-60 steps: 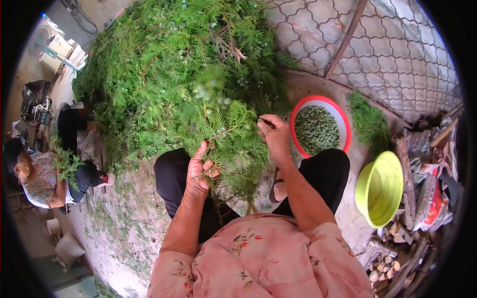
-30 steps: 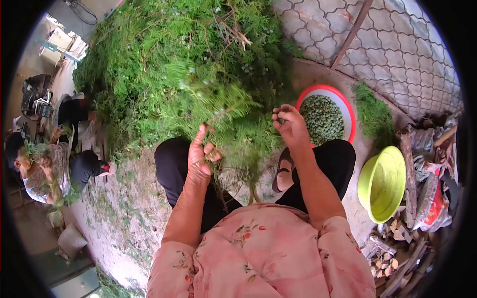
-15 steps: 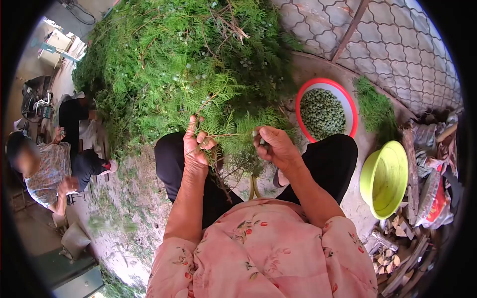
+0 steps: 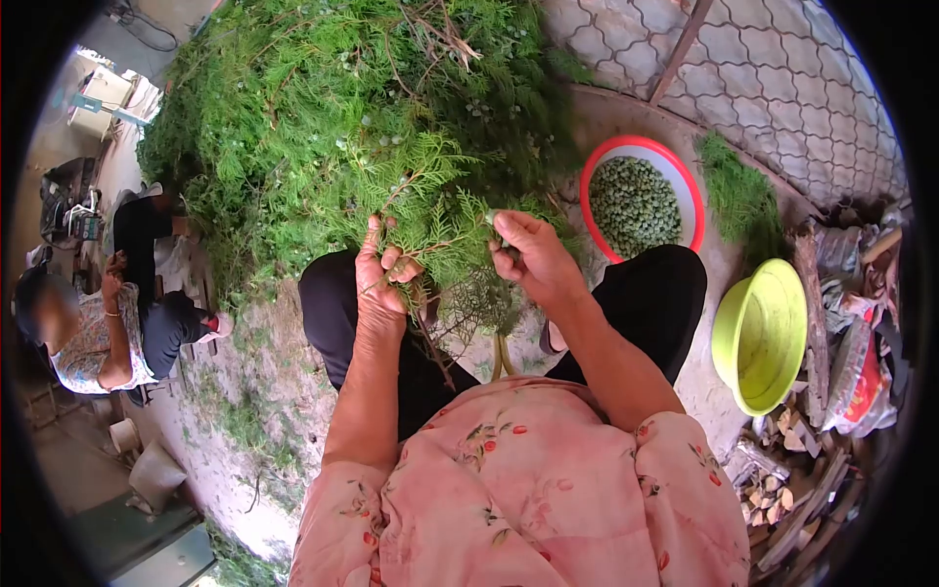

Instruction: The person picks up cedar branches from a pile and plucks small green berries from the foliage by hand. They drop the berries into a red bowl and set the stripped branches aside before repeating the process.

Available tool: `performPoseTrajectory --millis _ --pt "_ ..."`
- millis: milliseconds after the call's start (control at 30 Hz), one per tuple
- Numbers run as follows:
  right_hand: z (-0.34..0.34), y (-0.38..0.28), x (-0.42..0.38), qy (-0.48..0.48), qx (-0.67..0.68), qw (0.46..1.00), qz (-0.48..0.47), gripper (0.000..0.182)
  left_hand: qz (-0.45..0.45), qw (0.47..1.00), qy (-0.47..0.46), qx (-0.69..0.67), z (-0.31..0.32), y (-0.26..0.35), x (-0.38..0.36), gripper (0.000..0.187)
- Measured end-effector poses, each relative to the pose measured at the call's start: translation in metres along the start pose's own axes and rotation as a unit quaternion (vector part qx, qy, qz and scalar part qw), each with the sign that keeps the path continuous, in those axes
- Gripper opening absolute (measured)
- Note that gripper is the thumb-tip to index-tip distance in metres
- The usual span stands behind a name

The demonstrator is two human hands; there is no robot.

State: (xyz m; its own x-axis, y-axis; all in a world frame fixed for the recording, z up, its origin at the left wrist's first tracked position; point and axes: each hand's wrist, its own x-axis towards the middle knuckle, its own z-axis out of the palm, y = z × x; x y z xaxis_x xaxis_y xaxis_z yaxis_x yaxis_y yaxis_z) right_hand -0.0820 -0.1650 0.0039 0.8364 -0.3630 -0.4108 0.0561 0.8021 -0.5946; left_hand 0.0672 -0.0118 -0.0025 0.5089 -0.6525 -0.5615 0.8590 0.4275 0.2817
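Yellow-green plastic basin (image 4: 765,338) is seen at 3 o'clock; cut firewood (image 4: 771,500) is piled at 4. Wire-mesh panel (image 4: 788,125) is seen at 2, seated co-worker (image 4: 90,340) in patterned top at 9.

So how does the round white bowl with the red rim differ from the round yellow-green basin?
The red-rimmed white bowl is two-coloured; the yellow-green basin is one colour. The bowl holds small round green berries; the basin shows its smudged inside. The bowl is nearer the bare right hand than the basin is. Both are round and open-topped.
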Motion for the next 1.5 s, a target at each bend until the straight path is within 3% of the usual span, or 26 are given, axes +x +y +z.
performPoseTrajectory --millis 67,233,333,400,467,567,733,800,900,967,1033,1100,1133,1200,1233,1300,1333,1367,1400,1500 --pt "0.003 -0.005 0.0 -0.002 -0.032 0.999 -0.007 0.02 0.015 0.999 0.022 0.019 0.003 0.0 -0.002 0.022" --pt "0.0 -0.01 0.005 -0.004 -0.073 0.993 -0.096 0.017 0.006 0.997 -0.069 -0.021 -0.011 0.001 0.008 0.023" --pt "0.003 -0.008 0.006 0.07 -0.115 0.98 -0.148 0.016 -0.031 0.995 -0.071 -0.066 -0.014 0.003 0.008 0.022" --pt "-0.007 -0.014 0.015 0.181 -0.243 0.889 -0.344 0.016 0.0 0.997 -0.063 -0.04 -0.016 0.005 0.006 0.024" --pt "-0.018 -0.029 0.012 0.178 -0.207 0.917 -0.292 0.015 0.031 0.998 -0.057 -0.013 -0.014 0.006 0.001 0.025" --pt "-0.035 -0.037 0.007 0.033 0.095 0.981 -0.168 0.016 0.021 0.995 -0.079 -0.055 -0.001 0.002 -0.008 0.03" --pt "-0.054 -0.022 0.006 0.007 0.154 0.981 -0.12 0.011 0.058 0.996 -0.044 -0.058 -0.024 0.01 0.009 0.027" --pt "-0.08 -0.015 0.013 0.003 0.147 0.983 -0.107 0.01 0.023 0.993 -0.093 -0.07 -0.024 0.01 0.012 0.025" --pt "-0.113 -0.026 0.019 0.167 0.263 0.938 -0.151 0.015 0.042 0.995 -0.078 -0.054 -0.019 0.006 0.008 0.025" --pt "-0.15 -0.045 0.023 0.229 0.268 0.913 -0.205 0.021 0.035 0.995 -0.083 -0.047 -0.023 0.009 0.011 0.025" --pt "-0.15 -0.073 0.009 0.205 0.165 0.908 -0.326 0.031 0.036 0.997 -0.047 -0.052 -0.023 0.008 0.014 0.024" --pt "-0.203 -0.086 0.021 0.28 -0.146 0.844 -0.433 0.037 0.021 0.997 -0.036 -0.065 -0.02 0.006 0.015 0.024" --pt "-0.213 -0.095 0.016 0.275 -0.145 0.846 -0.433 0.037 0.02 0.997 -0.022 -0.068 -0.016 0.005 0.014 0.024" --pt "-0.214 -0.109 0.003 0.38 -0.321 0.778 -0.383 0.036 0.026 0.997 0.002 -0.077 -0.008 -0.001 0.011 0.024" --pt "-0.198 -0.111 -0.006 0.375 -0.321 0.78 -0.385 0.036 0.031 0.998 0.009 -0.05 0.006 -0.004 0.002 0.024" --pt "-0.155 -0.108 -0.02 0.439 -0.484 0.677 -0.339 0.032 0.034 0.999 0.018 -0.002 0.011 -0.008 0.0 0.024" --pt "-0.152 -0.104 -0.011 0.437 -0.483 0.678 -0.342 0.032 0.028 0.999 0.021 0.002 0.015 -0.011 -0.001 0.024" --pt "-0.152 -0.098 0.0 0.357 -0.216 0.838 -0.351 0.03 0.02 1.0 0.019 0.01 0.016 -0.014 -0.001 0.026" --pt "-0.147 -0.093 0.007 0.24 0.073 0.912 -0.324 0.028 0.02 1.0 0.018 0.01 0.017 -0.016 0.0 0.026" --pt "-0.047 -0.072 -0.002 0.164 -0.13 0.937 -0.281 0.02 -0.013 0.998 0.049 0.049 0.007 -0.023 0.008 0.029"
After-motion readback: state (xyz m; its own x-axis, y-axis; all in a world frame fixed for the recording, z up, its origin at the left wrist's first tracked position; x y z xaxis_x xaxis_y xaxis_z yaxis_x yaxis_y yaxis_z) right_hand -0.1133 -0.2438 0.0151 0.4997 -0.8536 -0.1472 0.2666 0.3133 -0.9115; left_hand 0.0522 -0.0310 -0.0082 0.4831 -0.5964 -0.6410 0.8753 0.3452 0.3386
